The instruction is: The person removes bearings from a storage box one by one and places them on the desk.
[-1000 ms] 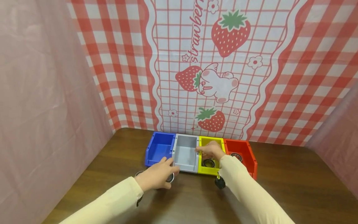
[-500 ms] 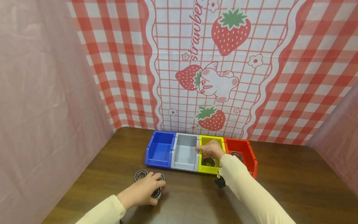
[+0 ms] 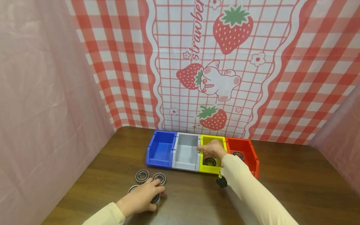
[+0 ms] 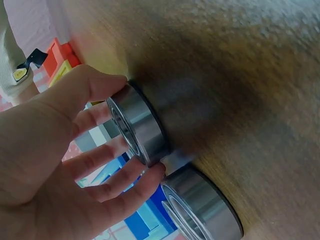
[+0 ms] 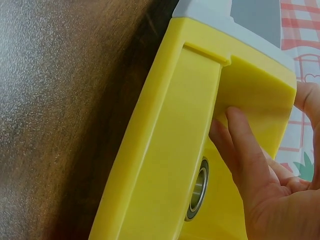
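My left hand (image 3: 142, 196) pinches a metal ball bearing (image 4: 140, 127) between thumb and fingertips, low over the wooden table. Beside it lie more bearings, one with its ring (image 3: 137, 177) in plain sight, another (image 3: 164, 181) partly behind the fingers, and a third (image 3: 130, 189) mostly covered by the hand. My right hand (image 3: 214, 150) grips the left wall of the yellow bin (image 5: 160, 150), some fingers inside and one digit over the rim. One bearing (image 5: 201, 192) sits in the yellow bin below those fingers.
A blue bin (image 3: 160, 153), a grey bin (image 3: 187, 153) and a red bin (image 3: 254, 161) stand in one row with the yellow one. The red bin contains a bearing (image 3: 242, 156). A strawberry-patterned cloth (image 3: 219, 47) hangs behind the table (image 3: 194, 200).
My left hand has moved left and toward me from in front of the bins to the loose bearings, where its fingers close around one. The right hand stays at the yellow bin.
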